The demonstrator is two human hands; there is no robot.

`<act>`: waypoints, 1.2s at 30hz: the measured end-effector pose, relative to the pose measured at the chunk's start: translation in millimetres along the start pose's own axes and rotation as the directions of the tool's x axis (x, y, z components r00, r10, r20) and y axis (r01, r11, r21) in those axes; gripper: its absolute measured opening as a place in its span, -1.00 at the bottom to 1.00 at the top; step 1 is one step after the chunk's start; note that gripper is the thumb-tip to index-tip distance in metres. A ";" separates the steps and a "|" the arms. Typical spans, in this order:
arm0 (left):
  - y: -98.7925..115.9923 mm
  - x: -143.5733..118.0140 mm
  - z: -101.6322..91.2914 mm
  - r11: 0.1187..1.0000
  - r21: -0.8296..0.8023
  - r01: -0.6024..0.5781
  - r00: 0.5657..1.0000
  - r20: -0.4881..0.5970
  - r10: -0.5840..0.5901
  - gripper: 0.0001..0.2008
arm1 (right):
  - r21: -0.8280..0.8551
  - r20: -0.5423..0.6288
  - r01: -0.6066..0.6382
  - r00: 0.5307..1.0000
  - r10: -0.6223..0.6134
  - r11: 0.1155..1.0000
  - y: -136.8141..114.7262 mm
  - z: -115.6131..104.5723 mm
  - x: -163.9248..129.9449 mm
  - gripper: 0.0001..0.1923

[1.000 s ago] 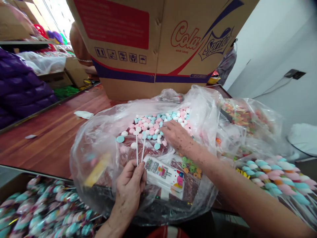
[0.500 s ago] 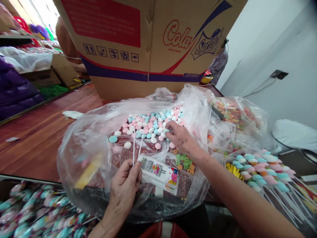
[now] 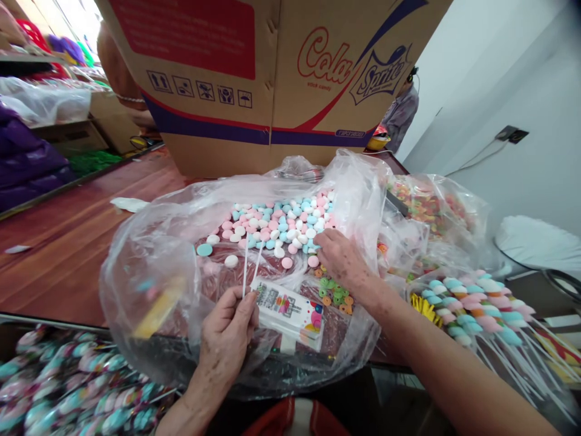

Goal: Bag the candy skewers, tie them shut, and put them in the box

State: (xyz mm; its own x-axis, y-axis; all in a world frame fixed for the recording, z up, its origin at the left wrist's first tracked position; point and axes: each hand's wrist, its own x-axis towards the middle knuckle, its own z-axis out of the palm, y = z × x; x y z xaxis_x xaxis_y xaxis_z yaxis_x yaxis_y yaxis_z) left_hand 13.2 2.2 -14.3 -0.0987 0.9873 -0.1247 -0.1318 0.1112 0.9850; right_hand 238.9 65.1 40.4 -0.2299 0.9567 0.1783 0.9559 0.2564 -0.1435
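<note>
Two thin white sticks (image 3: pixel 246 266) stand up from the pinch of my left hand (image 3: pixel 227 333), between thumb and fingers. My right hand (image 3: pixel 344 257) rests at the right edge of a pile of pink, white and blue candies (image 3: pixel 281 223), its fingers curled downward. The fingertips are partly hidden, so what they hold does not show. Green and orange ring candies (image 3: pixel 337 292) lie just below that hand. Close to my left hand is a white printed packet (image 3: pixel 288 312) with coloured dots. Clear plastic sheeting (image 3: pixel 149 242) surrounds the candies.
Behind the plastic stands a large cardboard box (image 3: pixel 218 154). Skewered candies on sticks (image 3: pixel 481 303) lie at the right, beside bagged gummies (image 3: pixel 436 203). More wrapped candy skewers (image 3: pixel 77 387) fill the lower left. A person (image 3: pixel 402 115) is behind the box.
My right hand has shifted slightly right and down along the pile's edge, its fingers more curled. My left hand still holds the two sticks. The view has moved slightly.
</note>
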 end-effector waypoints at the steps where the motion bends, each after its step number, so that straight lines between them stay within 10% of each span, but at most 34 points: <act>1: -0.3 -0.3 -0.5 1.000 0.008 0.000 1.000 0.003 0.000 -0.76 | -0.025 0.011 0.019 1.000 -0.019 1.000 -2.9 2.8 -2.2 -0.76; 19: -2.1 -0.7 -1.5 1.000 0.020 -0.005 1.000 0.014 0.005 -0.77 | -0.133 0.126 0.253 0.963 -0.237 0.958 -5.6 16.6 -7.8 -0.73; 36: -1.7 -1.4 -1.4 1.000 0.025 0.000 0.999 0.042 -0.001 -0.74 | 0.163 0.049 0.135 0.988 -0.145 0.977 -16.1 25.9 -4.2 -0.79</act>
State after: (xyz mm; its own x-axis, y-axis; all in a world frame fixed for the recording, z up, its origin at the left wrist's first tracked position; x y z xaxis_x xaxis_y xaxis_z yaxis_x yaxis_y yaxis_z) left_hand 12.1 0.4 -15.9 -0.0572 0.9910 -0.1210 -0.1068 0.1145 0.9877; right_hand 219.8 60.5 16.8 -0.3749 0.9150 0.1490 0.8733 0.4025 -0.2746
